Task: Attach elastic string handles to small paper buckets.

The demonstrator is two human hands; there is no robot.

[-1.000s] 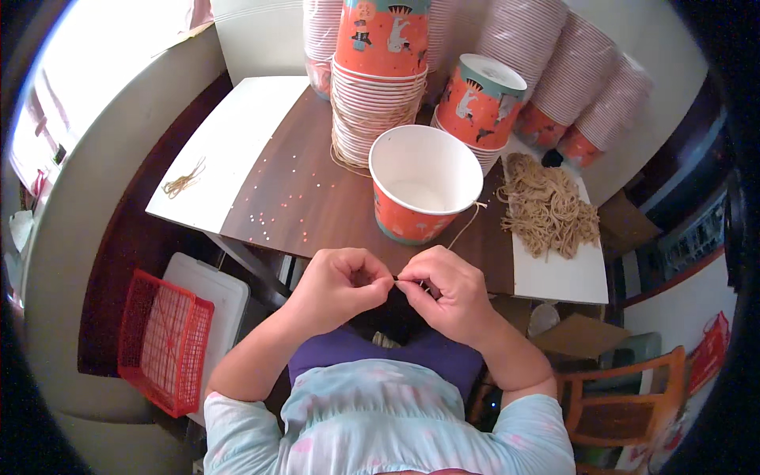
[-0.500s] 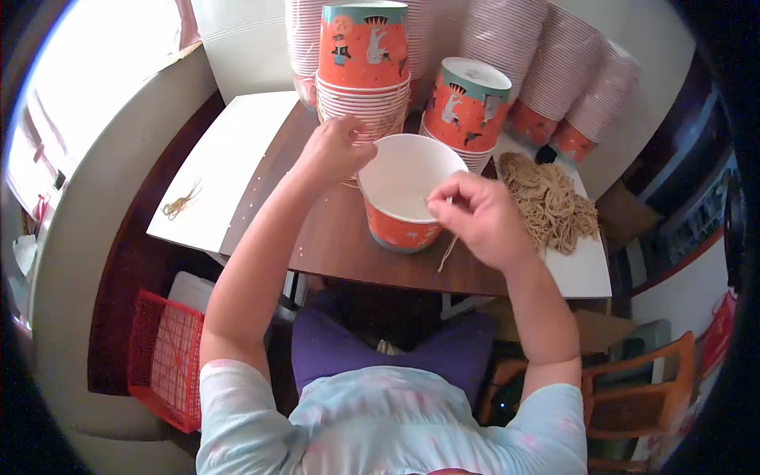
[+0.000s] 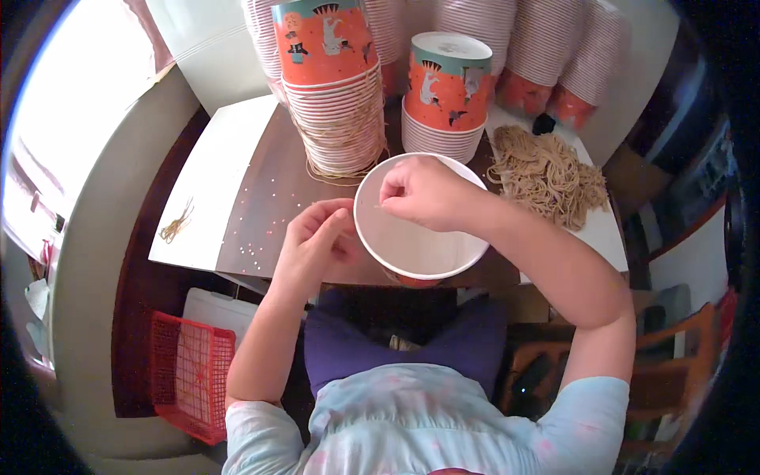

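A white-lined paper bucket point(image 3: 412, 245) with an orange outside stands near the table's front edge, its mouth tipped toward me. My right hand point(image 3: 427, 194) reaches over the mouth with thumb and fingers pinched. A short pale end, like string, shows at those fingertips. My left hand point(image 3: 313, 237) is at the bucket's left rim, thumb and fingers curled together against its outer side; what they pinch there is hidden. Behind stand two upside-down stacks of the same buckets: a taller one point(image 3: 328, 39) with tan strings looped around its rims, and a shorter one point(image 3: 450, 87).
A heap of tan string point(image 3: 550, 178) lies on the white board at the right. A few strings point(image 3: 176, 223) rest on the white left board. Small pale dots are scattered on the brown tabletop point(image 3: 261, 194). Plastic-wrapped bucket stacks point(image 3: 538, 47) line the back. A red basket point(image 3: 194, 376) is lower left.
My right hand has moved left over the bucket's mouth. My left hand has come down and nearer to the rim. The bucket has shifted toward me and tipped; the view has shifted too.
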